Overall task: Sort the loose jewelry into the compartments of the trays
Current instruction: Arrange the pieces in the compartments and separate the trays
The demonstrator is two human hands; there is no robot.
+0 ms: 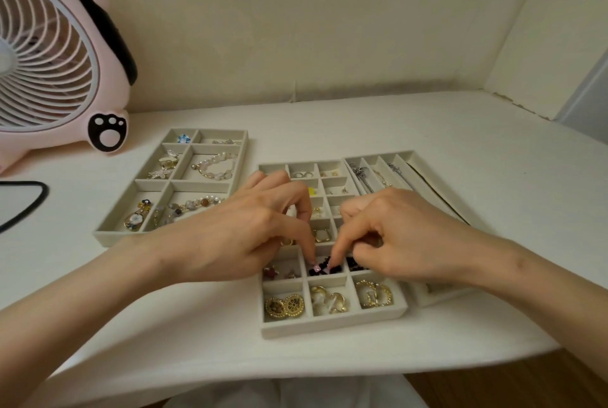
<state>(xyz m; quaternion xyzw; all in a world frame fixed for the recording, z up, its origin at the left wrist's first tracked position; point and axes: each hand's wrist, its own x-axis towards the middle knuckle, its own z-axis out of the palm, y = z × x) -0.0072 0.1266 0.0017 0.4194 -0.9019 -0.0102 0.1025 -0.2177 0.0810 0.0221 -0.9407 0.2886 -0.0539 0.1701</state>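
Observation:
Three beige trays lie on the white table. My left hand [250, 230] and my right hand [404, 236] meet over the middle tray [332, 323], which has small compartments. Each index fingertip presses down on a dark beaded piece [324, 265] in the centre compartment of the second row from the front. More dark beads [356, 264] show in the compartment to its right, under my right hand. My other fingers are curled and I cannot see what they hold. Gold earrings [284, 306] fill the front row.
The left tray [108, 236] holds bead bracelets and brooches in large compartments. The right tray [408, 155] has long slots with chains. A pink fan [49, 62] stands at the back left, and a black-rimmed object [23, 203] lies at the left edge. The table's front edge is near my lap.

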